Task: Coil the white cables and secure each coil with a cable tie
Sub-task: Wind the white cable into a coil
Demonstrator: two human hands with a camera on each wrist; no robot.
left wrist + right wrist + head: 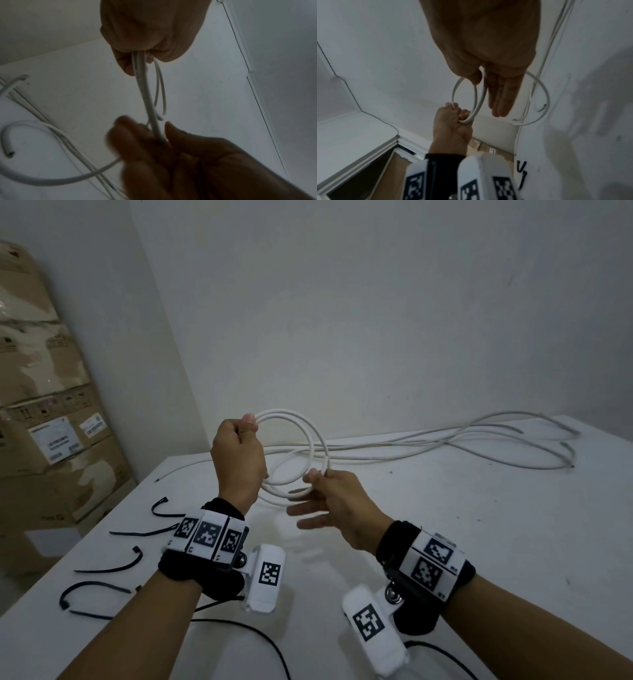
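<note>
White cable [286,413] being held as coil above white table [479,542]. Top of coil being gripped in fist of left hand [239,463]. Lower right edge being pinched by right hand [337,505], other fingers being held out straight. Remaining cable being trailed across table to far right. Black cable ties [144,534] being seen near left edge.

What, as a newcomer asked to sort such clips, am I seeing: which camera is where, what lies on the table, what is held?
No machine here: a person works with bare hands. The wide picture comes from a camera worn on the head; the other two come from cameras strapped to each wrist, looking along the fingers. The left hand grips a white cable wound into loops; the right hand pinches the same loops lower down. The rest of the cable trails over the white table, where black ties lie on the left. Cardboard boxes stand beside it.
</note>
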